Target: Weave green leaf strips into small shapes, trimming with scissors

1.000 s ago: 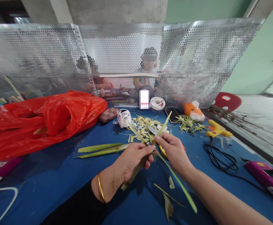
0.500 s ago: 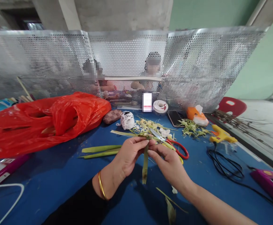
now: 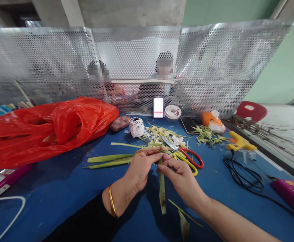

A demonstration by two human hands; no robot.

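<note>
Leaf strip (image 3: 162, 191), one, probably light, pliable, tearable: left hand (image 3: 140, 168) and right hand (image 3: 183, 174) are pinching its upper part, likely the surest hold.

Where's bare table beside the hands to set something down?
Left: a wide patch bordered by the two green strips, red bag, left power strip and black sleeve. Right: a patch between scissors, right forearm and black cable.
Crowded: just beyond the left hand and right hand, where cuttings, scissors and string lie close together.
</note>
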